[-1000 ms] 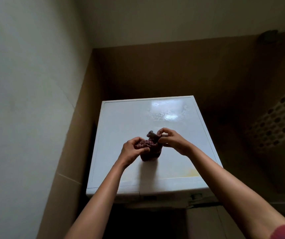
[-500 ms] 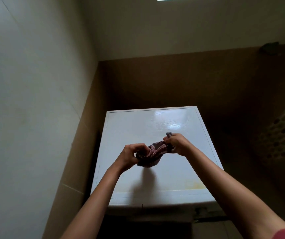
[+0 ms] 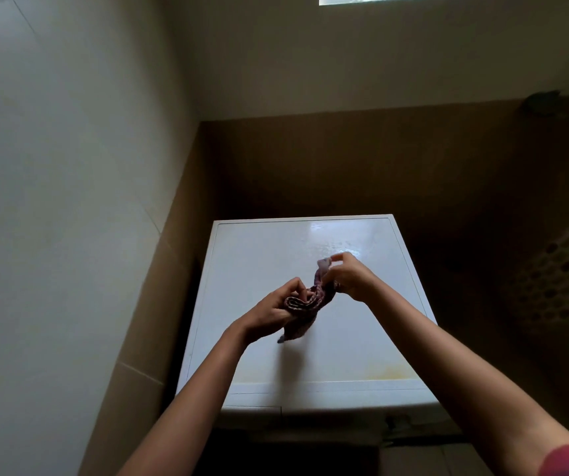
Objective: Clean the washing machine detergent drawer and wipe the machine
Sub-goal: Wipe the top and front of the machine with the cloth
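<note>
A white washing machine [image 3: 255,255] stands in a corner, and I look down on its glossy top. Above the middle of that top I hold a small dark reddish patterned cloth [image 3: 305,304] between both hands. My left hand [image 3: 272,310] grips the bunched lower part of the cloth. My right hand [image 3: 350,278] pinches its upper end, which sticks up pale beside the fingers. A loose corner of the cloth hangs down below my left hand. The detergent drawer is not visible; only the front edge of the machine shows.
A pale wall [image 3: 53,201] runs close along the left, with a brown tiled band behind and beside the machine. A perforated basket [image 3: 561,269] sits in shadow at the right. A yellowish stain [image 3: 386,372] marks the machine top near its front right.
My hands have drawn apart, stretching the cloth out between them; the right hand has risen and moved right. The view has tilted up, so the machine sits lower in the frame.
</note>
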Action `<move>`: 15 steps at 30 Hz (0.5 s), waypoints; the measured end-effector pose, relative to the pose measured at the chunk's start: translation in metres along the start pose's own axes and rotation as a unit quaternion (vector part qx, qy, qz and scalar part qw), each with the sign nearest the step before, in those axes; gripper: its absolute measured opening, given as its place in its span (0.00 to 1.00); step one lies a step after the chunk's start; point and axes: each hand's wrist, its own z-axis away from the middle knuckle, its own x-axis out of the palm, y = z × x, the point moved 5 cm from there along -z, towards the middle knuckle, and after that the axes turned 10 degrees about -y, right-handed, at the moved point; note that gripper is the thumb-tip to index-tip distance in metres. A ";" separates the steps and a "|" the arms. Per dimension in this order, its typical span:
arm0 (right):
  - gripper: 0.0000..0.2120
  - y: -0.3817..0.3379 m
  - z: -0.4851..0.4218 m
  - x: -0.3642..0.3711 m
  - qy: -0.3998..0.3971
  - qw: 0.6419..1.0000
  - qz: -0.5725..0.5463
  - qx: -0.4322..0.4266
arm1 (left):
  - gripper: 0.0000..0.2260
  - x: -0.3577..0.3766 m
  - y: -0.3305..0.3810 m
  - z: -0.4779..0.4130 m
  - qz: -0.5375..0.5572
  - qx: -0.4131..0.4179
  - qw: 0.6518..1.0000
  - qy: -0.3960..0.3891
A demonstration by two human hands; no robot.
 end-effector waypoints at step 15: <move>0.12 -0.014 0.016 -0.001 -0.144 0.973 0.179 0.008 | 0.10 -0.024 -0.006 0.011 0.168 -0.032 0.984 0.050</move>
